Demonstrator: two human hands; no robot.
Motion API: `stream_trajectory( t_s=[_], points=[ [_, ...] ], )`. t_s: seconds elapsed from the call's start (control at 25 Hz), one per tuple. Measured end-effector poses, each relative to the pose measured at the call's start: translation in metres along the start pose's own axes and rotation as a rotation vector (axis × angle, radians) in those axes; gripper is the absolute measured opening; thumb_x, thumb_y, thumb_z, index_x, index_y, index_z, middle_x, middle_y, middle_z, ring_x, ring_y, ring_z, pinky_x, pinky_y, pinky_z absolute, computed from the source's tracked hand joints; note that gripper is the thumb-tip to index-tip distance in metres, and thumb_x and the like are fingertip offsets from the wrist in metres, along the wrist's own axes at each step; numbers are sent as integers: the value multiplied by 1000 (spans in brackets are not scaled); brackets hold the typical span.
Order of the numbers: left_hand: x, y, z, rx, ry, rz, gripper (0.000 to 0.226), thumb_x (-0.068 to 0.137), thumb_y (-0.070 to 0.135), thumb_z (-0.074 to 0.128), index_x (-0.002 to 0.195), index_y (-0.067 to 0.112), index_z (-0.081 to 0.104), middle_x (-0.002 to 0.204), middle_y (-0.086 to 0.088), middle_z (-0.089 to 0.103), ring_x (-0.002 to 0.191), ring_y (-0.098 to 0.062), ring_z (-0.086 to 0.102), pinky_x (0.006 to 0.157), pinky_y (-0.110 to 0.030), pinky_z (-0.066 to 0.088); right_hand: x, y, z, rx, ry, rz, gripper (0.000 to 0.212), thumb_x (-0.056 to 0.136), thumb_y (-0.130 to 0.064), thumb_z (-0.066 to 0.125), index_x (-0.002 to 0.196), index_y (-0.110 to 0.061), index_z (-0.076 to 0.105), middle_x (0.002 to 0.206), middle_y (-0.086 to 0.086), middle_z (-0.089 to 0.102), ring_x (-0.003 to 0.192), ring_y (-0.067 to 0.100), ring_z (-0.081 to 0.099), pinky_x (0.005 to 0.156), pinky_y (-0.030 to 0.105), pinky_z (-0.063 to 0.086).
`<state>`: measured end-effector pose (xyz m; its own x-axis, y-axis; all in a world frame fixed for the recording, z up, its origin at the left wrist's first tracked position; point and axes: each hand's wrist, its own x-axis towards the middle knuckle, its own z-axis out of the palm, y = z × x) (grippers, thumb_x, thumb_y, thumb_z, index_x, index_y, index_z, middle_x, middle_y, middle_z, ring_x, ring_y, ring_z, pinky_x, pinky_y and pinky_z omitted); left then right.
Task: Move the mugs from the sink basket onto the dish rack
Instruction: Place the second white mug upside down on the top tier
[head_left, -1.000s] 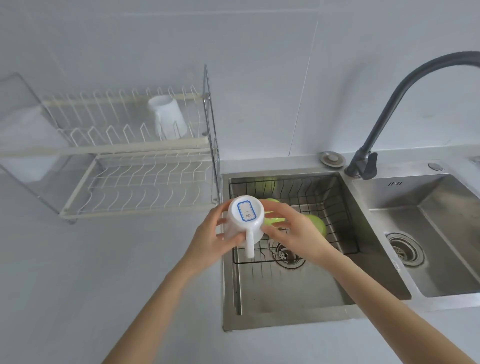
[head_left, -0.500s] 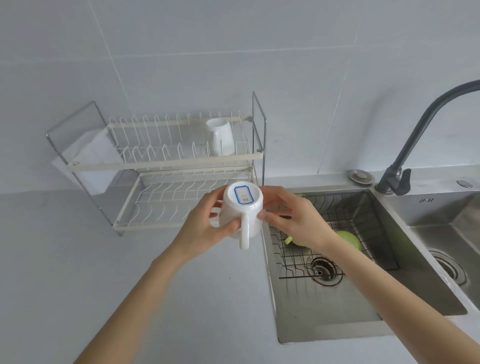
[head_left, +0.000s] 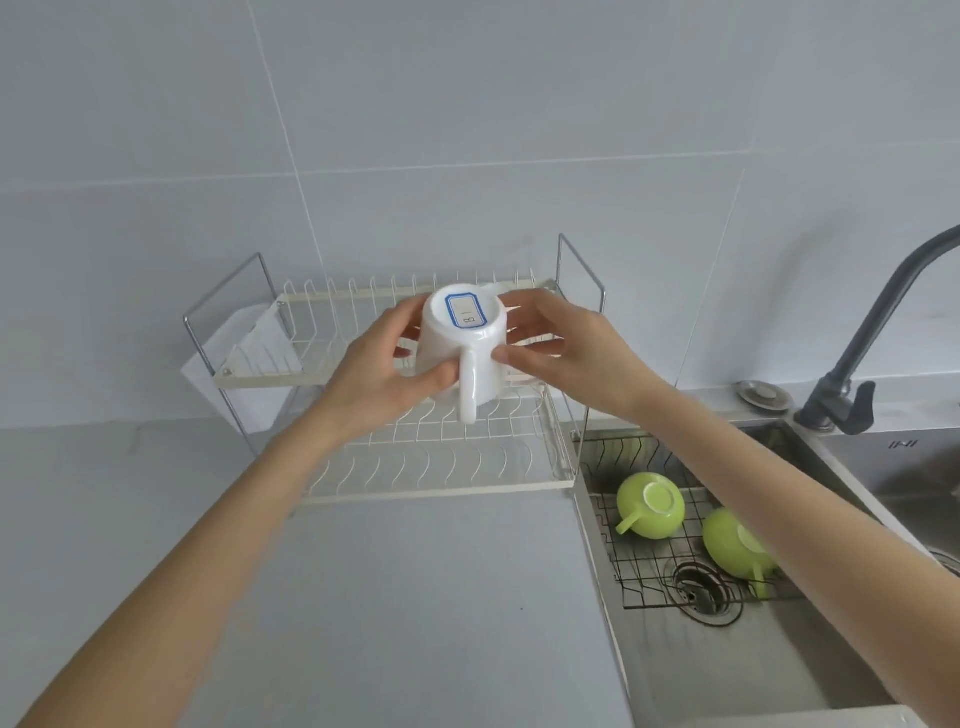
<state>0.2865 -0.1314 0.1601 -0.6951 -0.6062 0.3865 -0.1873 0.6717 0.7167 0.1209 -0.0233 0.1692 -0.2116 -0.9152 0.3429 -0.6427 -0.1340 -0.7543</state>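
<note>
I hold an upside-down white mug (head_left: 460, 345) with a blue-framed label on its base, its handle pointing toward me. My left hand (head_left: 384, 371) grips its left side and my right hand (head_left: 558, 345) holds its right side. The mug hovers in front of the upper tier of the cream wire dish rack (head_left: 332, 374). Another white mug on that tier is almost wholly hidden behind my hands. Two green mugs (head_left: 652, 504) (head_left: 737, 543) lie upside down in the black wire sink basket (head_left: 644, 571).
The grey countertop (head_left: 415, 597) stretches in front of the rack. A steel sink (head_left: 727, 665) lies to the right, with a dark faucet (head_left: 852, 384) behind it. The tiled wall stands close behind the rack.
Both hands have carried the white mug up and leftward from over the sink edge to in front of the rack's upper tier. The view has shifted left, revealing both green mugs.
</note>
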Motion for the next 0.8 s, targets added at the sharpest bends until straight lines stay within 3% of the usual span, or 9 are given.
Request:
stream_trajectory(
  t_s=[0.16,0.4,0.6,0.68,0.8],
  points=[
    [26,-7,-30,12,32,-3,77,53,56,53,125,28,43,99,31,50,89,14,50,68,6,38,44,-17,0,-50,-16,-27,42,82,-18,65,122,-15,51,112,5,66,98,10,61,87,17,49],
    [67,-33,-63,20,15,-76,68,54,54,59,118,34,46,105,17,57,92,12,53,67,-5,46,106,-18,13,-79,-52,-17,42,83,-18,64,123,-15,51,114,8,66,95,11,60,84,12,47],
    [97,-65,-67,95,13,-144,67,64,39,67,126,23,47,112,7,56,99,-11,55,78,-21,42,145,-2,32,-113,-85,49,47,84,-19,64,127,-13,49,118,9,65,103,18,62,99,28,47],
    [109,-80,-65,117,-22,-175,61,72,32,73,126,21,47,113,7,55,101,-13,54,85,-25,39,156,8,41,-137,-107,96,47,84,-21,63,128,-13,48,121,8,64,107,19,62,99,30,47],
    [118,-98,-61,144,-78,-216,54,75,26,71,125,20,50,120,3,56,101,-15,55,83,-23,39,167,22,54,-151,-155,162,46,84,-22,63,126,-13,49,121,9,64,107,21,62,94,32,48]
  ],
)
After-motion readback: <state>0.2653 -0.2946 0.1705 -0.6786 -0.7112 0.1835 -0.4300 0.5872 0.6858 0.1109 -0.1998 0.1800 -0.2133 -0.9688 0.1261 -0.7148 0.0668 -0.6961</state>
